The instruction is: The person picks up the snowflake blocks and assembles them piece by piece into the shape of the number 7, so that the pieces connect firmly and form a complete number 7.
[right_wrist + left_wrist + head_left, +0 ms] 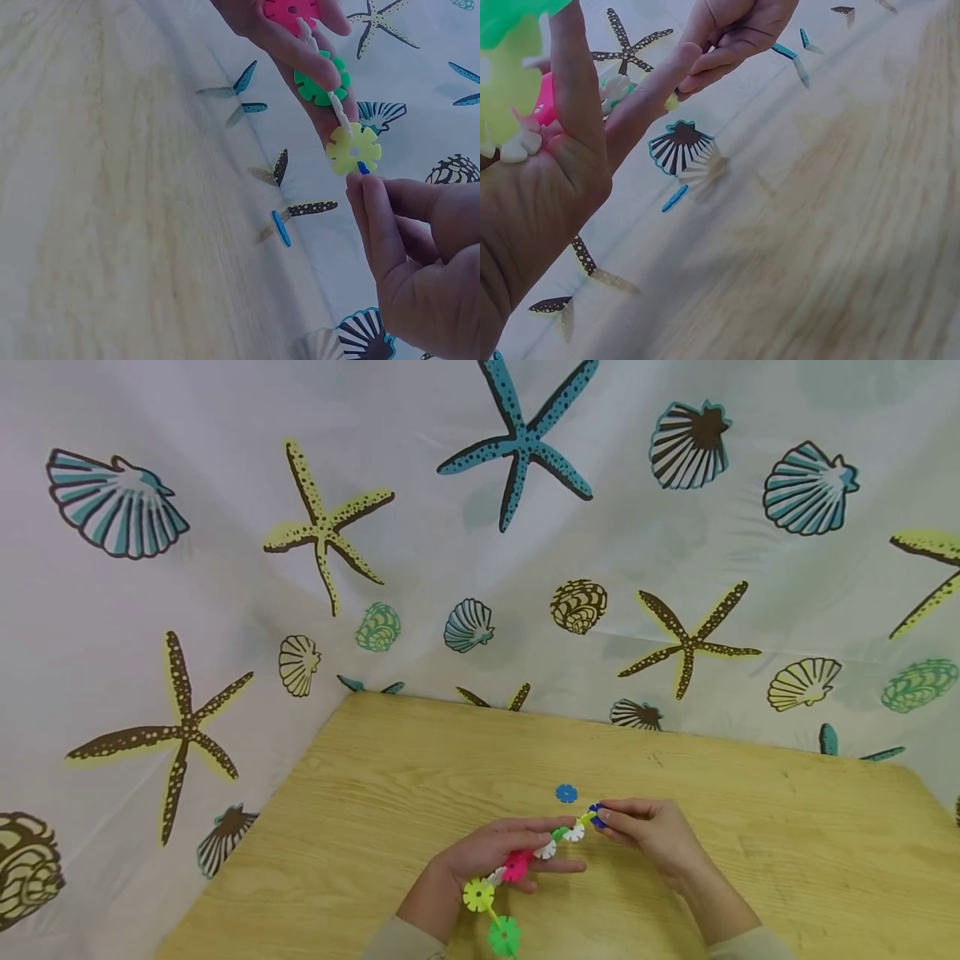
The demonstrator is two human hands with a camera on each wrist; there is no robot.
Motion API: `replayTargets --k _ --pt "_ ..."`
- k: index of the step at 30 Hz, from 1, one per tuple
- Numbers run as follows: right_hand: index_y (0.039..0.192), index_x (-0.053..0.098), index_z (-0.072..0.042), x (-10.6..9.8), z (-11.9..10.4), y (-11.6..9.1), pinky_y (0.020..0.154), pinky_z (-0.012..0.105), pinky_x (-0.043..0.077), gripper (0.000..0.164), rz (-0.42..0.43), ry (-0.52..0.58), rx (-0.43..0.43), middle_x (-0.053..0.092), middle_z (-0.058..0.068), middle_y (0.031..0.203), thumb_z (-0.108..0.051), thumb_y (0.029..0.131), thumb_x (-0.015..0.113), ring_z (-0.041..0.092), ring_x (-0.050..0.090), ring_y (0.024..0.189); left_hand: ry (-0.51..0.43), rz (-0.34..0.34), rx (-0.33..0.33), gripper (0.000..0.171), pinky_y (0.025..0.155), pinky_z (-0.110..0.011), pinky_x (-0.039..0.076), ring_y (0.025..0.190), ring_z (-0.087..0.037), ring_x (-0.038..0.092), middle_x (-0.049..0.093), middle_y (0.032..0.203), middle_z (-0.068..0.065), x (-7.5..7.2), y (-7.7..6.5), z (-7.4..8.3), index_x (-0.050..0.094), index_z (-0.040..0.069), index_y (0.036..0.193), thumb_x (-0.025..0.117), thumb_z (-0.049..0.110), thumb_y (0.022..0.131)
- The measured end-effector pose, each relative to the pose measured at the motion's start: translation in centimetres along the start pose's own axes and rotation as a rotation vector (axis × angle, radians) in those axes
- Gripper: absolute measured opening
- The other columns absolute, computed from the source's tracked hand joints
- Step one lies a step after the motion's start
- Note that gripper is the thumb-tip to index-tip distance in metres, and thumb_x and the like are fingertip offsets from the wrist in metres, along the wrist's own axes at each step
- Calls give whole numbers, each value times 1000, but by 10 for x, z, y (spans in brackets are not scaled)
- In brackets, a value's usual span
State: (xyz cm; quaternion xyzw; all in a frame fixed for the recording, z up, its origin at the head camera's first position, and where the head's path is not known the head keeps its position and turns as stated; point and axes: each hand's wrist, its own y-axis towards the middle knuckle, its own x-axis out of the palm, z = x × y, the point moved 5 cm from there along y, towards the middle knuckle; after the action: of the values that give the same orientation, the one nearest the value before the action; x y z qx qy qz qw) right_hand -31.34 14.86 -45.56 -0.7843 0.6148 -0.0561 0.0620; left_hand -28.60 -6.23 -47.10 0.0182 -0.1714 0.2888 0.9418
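A chain of notched plastic discs [516, 866] in yellow, green, pink and white runs across my left hand [487, 852]. The left thumb and fingers hold it partway along, and its green end disc [504, 935] hangs toward me. My right hand [660, 835] pinches a dark blue disc [597, 815] between thumb and fingertips. In the right wrist view, that dark blue disc [364, 168] meets the edge of the chain's yellow end disc [354, 148]; how deep it sits is hidden by the fingers. A loose lighter blue disc [566, 793] lies flat on the table just beyond the hands.
The wooden table [420, 752] extends around both hands. A white cloth [420, 560] printed with starfish and shells hangs along the back and left, meeting the table's edges.
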Motion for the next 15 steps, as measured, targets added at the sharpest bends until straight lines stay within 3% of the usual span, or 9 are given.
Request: replayTargets --k 2,3,6,9,10,12,15 --pt "129 58 16 -1 -2 2 86 22 58 40 -16 -30 5 72 8 110 -6 96 65 11 73 95 5 -2 4 50 70 -14 57 128 -14 60 36 157 -24 -1 0 1 33 13 157 39 20 108" --pt "129 58 16 -1 -4 3 86 23 58 40 -28 -43 2 72 8 109 -7 97 65 11 73 95 3 3 6 50 69 -14 57 128 -15 59 49 150 -21 -1 1 1 33 14 157 39 20 108" --pt "129 57 16 -1 -9 8 87 24 58 40 -61 -63 -5 73 7 109 -7 97 64 11 73 95 6 13 15 50 68 -14 56 130 -18 58 63 136 -7 -1 2 3 34 14 157 40 19 108" --pt "130 55 17 -2 -13 11 88 25 58 40 -95 -61 -13 72 7 110 -7 98 62 11 73 96 2 16 17 51 67 -13 56 131 -18 57 55 145 -1 -1 2 5 33 15 157 42 19 107" --pt "131 55 17 -2 -13 12 88 25 58 41 -102 -60 -12 72 7 110 -7 99 62 11 72 97 5 13 17 51 67 -13 56 132 -18 56 41 158 -2 0 2 6 33 14 157 41 19 107" --pt "132 53 17 -2 -12 13 89 26 58 42 -114 -62 -6 72 6 111 -8 100 60 12 72 97 5 8 14 51 67 -13 56 132 -17 56 23 167 -3 0 1 6 31 13 158 40 18 107" --pt "134 51 17 -2 -9 15 90 26 58 45 -112 -92 5 71 7 113 -12 101 59 12 72 99 5 23 -8 50 68 -14 57 130 -16 58 24 166 -8 0 -1 4 34 14 157 40 18 107"
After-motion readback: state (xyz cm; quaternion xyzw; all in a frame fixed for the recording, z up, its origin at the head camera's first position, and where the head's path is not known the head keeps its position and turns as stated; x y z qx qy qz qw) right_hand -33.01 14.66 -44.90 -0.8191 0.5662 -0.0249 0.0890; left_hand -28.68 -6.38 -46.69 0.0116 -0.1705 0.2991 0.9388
